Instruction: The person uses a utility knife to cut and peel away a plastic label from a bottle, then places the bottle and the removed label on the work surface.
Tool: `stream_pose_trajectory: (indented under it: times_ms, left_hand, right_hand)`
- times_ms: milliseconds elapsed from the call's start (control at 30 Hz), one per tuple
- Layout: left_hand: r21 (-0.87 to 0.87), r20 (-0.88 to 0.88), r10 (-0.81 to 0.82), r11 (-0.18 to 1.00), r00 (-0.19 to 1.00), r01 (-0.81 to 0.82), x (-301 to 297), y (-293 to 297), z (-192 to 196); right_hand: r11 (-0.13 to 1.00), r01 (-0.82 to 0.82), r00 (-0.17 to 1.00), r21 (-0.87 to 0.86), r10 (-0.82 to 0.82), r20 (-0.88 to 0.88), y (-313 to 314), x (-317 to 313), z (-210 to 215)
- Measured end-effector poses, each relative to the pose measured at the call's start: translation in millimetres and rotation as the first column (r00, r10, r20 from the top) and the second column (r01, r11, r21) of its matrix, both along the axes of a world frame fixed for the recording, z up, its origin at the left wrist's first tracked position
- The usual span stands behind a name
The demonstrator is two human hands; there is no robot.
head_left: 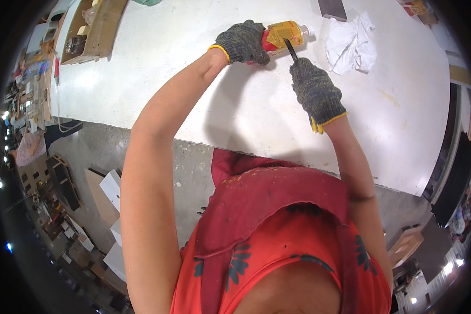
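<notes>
A plastic bottle (289, 35) with a yellow and red label lies on its side near the far part of the white table (277, 112). Its clear neck points right. My left hand (243, 43), in a dark grey knitted glove with a yellow cuff, is closed around the bottle's left end. In a matching glove, my right hand (317, 91) grips a slim dark tool (291, 50) whose tip meets the label; its exact kind is too small to tell. Beside the bottle's neck, to the right, sits a crumpled white cloth or paper (352, 43).
An open wooden box (96, 39) with small items stands at the table's far left. At the far edge lies a dark rectangular block (333, 8). Boards (107, 193) lean on the grey floor at the left, below the table edge.
</notes>
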State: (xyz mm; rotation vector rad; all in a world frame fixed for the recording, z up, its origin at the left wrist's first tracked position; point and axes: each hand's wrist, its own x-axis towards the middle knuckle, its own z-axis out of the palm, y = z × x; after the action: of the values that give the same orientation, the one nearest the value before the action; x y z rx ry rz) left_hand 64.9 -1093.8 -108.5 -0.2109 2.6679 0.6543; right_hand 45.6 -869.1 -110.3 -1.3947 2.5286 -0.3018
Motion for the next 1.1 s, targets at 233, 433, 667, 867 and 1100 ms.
stream_pose_trajectory:
  times_ms: [233,433,667,867,1100]
  left_hand:
    - [-0.029,-0.003,-0.012,1.0,1.0,0.012,-2.2,-1.3,-3.0]
    - [-0.046,0.016,-0.019,0.999,1.0,0.02,-3.6,2.4,6.4]
    - [0.002,0.08,0.028,1.0,0.996,-0.029,-6.0,-0.6,2.9]
    - [-0.065,-0.004,0.014,0.998,1.0,-0.015,-1.0,4.1,-1.6]
    - [0.011,0.06,0.06,0.998,0.996,-0.061,-6.2,8.2,8.5]
  right_hand:
    - [0.998,0.023,0.999,0.05,-0.021,-0.032,-29.6,-7.8,-2.6]
    - [0.989,0.142,0.989,0.046,-0.144,0.04,-37.5,-10.2,-1.8]
    - [0.93,0.017,0.953,0.366,-0.126,0.277,-65.4,-31.8,30.5]
    - [0.979,0.079,0.988,0.187,-0.103,0.119,-32.4,-17.4,-1.2]
    - [0.975,0.072,0.984,0.212,-0.105,0.148,-53.2,-26.1,8.2]
